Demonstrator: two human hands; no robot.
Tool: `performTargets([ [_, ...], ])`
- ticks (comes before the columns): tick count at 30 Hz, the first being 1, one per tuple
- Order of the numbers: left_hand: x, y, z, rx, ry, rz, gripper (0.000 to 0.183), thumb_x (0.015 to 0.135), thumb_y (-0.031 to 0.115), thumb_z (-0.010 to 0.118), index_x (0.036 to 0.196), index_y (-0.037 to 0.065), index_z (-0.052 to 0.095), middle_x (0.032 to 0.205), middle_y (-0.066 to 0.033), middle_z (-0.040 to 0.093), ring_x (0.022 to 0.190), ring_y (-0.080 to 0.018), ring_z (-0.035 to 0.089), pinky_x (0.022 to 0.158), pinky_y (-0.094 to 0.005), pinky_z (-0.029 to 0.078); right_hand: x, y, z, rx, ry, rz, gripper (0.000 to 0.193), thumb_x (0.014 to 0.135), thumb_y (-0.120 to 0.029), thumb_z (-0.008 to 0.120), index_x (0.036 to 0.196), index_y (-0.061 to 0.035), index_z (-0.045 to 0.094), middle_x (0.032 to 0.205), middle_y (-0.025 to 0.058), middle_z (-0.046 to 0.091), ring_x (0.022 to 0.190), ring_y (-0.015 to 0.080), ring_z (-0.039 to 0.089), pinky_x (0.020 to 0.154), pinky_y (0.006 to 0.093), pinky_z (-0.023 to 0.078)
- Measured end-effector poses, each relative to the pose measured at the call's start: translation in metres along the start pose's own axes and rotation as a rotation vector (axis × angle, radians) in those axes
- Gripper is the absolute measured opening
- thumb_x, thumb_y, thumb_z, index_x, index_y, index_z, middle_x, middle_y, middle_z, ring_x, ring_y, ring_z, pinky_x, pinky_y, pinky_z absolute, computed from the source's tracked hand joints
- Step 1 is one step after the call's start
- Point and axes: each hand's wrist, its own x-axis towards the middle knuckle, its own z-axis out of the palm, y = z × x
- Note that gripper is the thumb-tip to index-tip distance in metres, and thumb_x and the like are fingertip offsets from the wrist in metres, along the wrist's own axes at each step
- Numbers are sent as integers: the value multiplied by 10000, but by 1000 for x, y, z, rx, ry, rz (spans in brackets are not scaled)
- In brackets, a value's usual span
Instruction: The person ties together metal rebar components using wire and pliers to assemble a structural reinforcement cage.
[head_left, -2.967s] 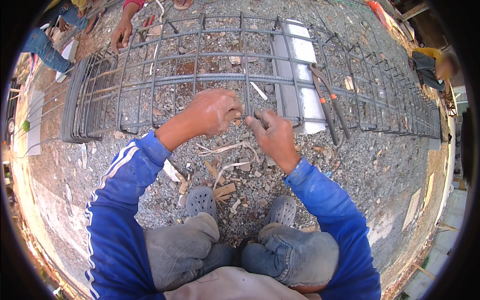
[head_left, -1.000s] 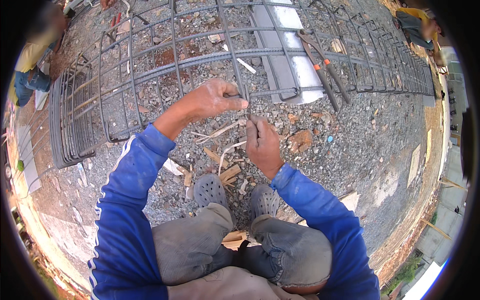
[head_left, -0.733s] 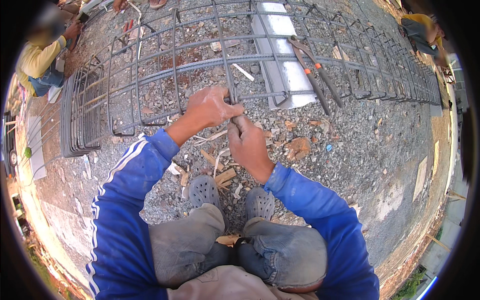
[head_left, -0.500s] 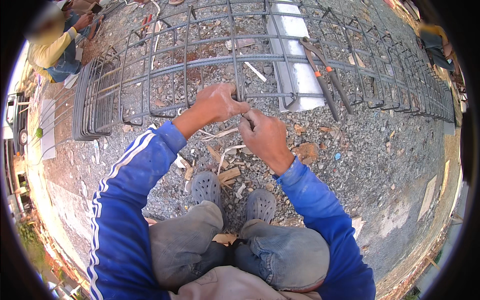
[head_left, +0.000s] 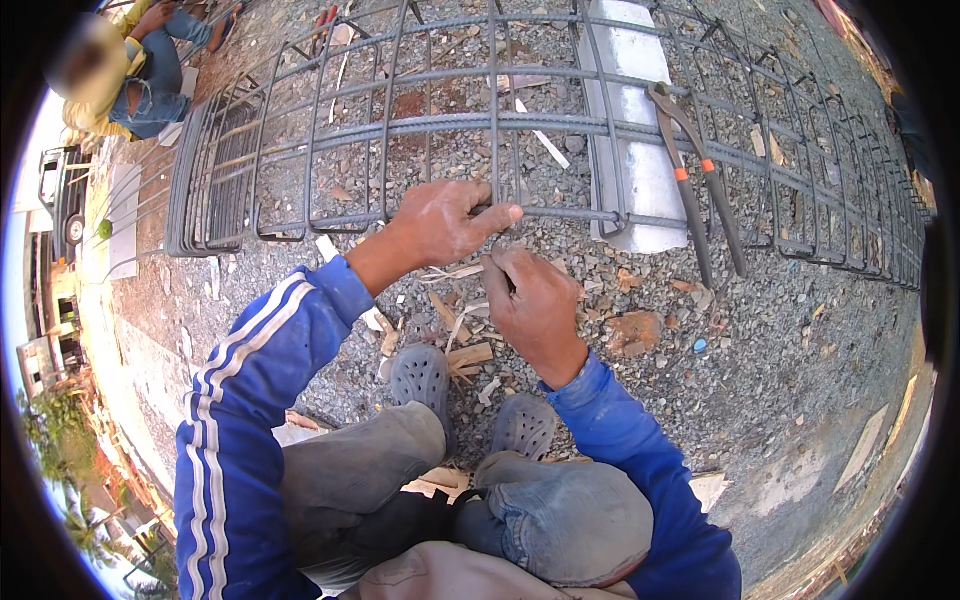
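My left hand [head_left: 440,222] is closed around the near lower bar of a steel rebar cage [head_left: 450,124], where an upright stirrup meets it. Its thumb lies along the bar and points right. Slightly below and to the right, my right hand [head_left: 535,305] is closed in a pinch, apart from the left. Anything thin between its fingertips is too small to make out. Right of my hands, long-handled pincers [head_left: 708,190] with orange bands lean against the cage, jaws up, handles toward me.
A white-topped block [head_left: 640,160] lies beneath the cage. Stacked stirrups [head_left: 205,190] sit at its left end. Gravel, wood scraps [head_left: 468,356] and a brick piece [head_left: 632,333] lie around my clogs [head_left: 420,380]. Another person [head_left: 110,85] sits at the far left.
My right hand has moved down and away from the left hand, opening a gap between them. The left thumb has straightened over the bar. The whole view has shifted slightly.
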Motion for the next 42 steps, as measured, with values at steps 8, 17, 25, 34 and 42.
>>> performTargets([
  [8, 3, -9, 6, -25, 13, 89, 541, 927, 533, 536, 751, 25, 601, 668, -211, 564, 664, -419, 567, 593, -491, 413, 2, -8, -7, -113, 75, 0, 248, 758, -36, 713, 995, -65, 647, 1013, 105, 624, 892, 290, 599, 755, 406, 453],
  [17, 4, -2, 0, 9, 40, 75, 596, 910, 588, 500, 740, 29, 618, 718, -209, 630, 753, -420, 626, 683, -522, 471, -5, 4, -4, 302, 48, 252, 132, 883, -31, 630, 1013, -14, 624, 1001, 136, 643, 892, 255, 629, 765, 394, 514],
  [25, -5, -4, 6, -22, 24, 27, 598, 916, 586, 486, 736, 28, 607, 699, -205, 609, 704, -417, 617, 634, -531, 456, 0, 38, -1, 1332, 121, 1128, 122, 911, -112, 653, 965, -17, 600, 782, 48, 601, 518, 86, 526, 449, 250, 507],
  [34, -14, -4, 4, 2, 86, 60, 582, 920, 562, 493, 751, 19, 617, 682, -205, 602, 692, -422, 617, 626, -526, 460, -31, 8, 23, 1266, -12, 1006, 124, 917, -112, 667, 985, -27, 609, 728, 22, 586, 501, 72, 494, 407, 211, 401],
  [42, -11, -15, 19, 4, 348, 238, 475, 928, 476, 546, 727, 47, 577, 644, -166, 560, 591, -377, 581, 519, -468, 441, -8, -11, -19, 309, -40, 444, 249, 910, -124, 659, 1084, 54, 647, 1010, 165, 653, 862, 239, 641, 750, 336, 507],
])
